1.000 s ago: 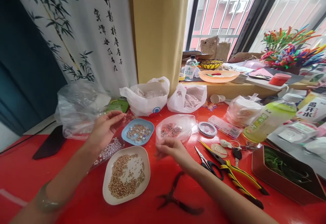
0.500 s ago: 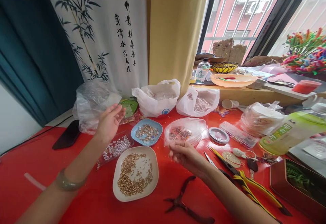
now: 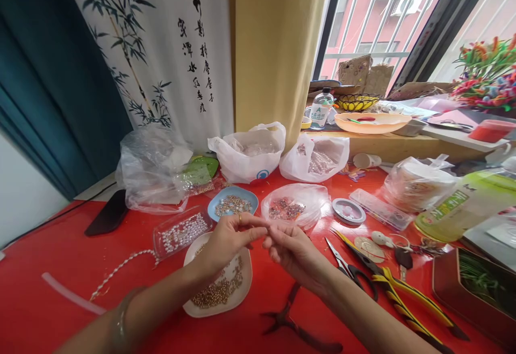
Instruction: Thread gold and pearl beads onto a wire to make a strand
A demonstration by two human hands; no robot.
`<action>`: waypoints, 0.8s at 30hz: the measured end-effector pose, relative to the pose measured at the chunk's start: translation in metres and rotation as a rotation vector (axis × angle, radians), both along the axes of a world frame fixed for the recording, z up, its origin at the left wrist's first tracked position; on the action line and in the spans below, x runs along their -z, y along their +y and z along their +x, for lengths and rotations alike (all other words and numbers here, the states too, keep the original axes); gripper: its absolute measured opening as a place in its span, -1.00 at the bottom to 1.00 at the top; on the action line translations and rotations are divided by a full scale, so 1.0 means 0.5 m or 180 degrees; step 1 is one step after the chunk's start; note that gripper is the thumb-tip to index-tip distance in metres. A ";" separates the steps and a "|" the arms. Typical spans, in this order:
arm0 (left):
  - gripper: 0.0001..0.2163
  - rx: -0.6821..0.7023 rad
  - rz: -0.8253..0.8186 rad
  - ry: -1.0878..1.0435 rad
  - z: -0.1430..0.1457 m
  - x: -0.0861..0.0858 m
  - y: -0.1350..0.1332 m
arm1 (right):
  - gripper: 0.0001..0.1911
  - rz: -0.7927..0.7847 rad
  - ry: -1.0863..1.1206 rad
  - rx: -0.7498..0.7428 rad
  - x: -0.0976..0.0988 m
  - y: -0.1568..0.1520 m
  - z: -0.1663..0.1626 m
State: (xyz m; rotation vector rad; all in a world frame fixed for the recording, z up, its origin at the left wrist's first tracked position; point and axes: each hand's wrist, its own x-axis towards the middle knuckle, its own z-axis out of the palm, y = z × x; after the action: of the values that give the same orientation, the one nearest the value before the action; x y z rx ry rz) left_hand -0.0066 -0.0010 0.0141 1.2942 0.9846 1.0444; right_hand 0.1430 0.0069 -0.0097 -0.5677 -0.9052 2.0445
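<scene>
Left hand (image 3: 222, 240) came from nearer desk's (image 3: 141, 268) far edge, met right hand (image 3: 296, 249) near cream tray (image 3: 247, 290); both hands' fingers pinched closed, any hold too small to tell; suggested two-handed work.

1 labelled bottle (image 3: 320, 112) (black-capped) stands on the windowsill (image 3: 371, 144) beside a peach tray (image 3: 373, 125).

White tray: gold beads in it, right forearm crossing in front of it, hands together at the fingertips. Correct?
Wrong arm: the head view shows the left forearm crossing in front of the white tray. The rest holds: gold beads in it, left hand and right hand together at the fingertips.
</scene>
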 end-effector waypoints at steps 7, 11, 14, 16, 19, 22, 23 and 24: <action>-0.93 -0.0028 0.0703 0.0621 -0.018 -0.011 0.003 | -0.85 0.0063 -0.0047 -0.0140 0.001 -0.008 -0.003; -0.93 -0.0071 0.0585 0.0756 -0.022 -0.020 0.003 | -0.85 0.0125 -0.0311 -0.0114 -0.010 -0.011 -0.002; -0.91 -0.0013 0.0344 0.0688 -0.022 -0.021 0.005 | -0.86 0.0261 -0.0610 -0.0011 -0.018 -0.012 -0.001; -0.90 0.0060 0.0186 0.0587 -0.021 -0.019 0.006 | -0.85 0.0365 -0.0735 0.0064 -0.021 -0.014 -0.002; -0.92 0.0122 0.0037 0.0447 -0.021 -0.015 0.006 | -0.85 0.0490 -0.0846 0.0152 -0.024 -0.017 -0.002; -0.93 0.0171 -0.0165 0.0313 -0.021 -0.014 0.006 | -0.86 0.0586 -0.0897 0.0217 -0.024 -0.018 -0.002; -0.93 0.0170 -0.0240 0.0261 -0.021 -0.015 0.007 | -0.87 0.0604 -0.0906 0.0242 -0.024 -0.019 -0.002; -0.93 0.0161 -0.0308 0.0216 -0.021 -0.015 0.007 | -0.88 0.0608 -0.0907 0.0259 -0.024 -0.018 -0.001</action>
State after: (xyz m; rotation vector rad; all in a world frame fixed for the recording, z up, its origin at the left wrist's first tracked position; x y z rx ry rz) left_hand -0.0170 0.0025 0.0217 1.2752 1.0357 0.9084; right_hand 0.1423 -0.0023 0.0024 -0.7892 -1.2091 1.8073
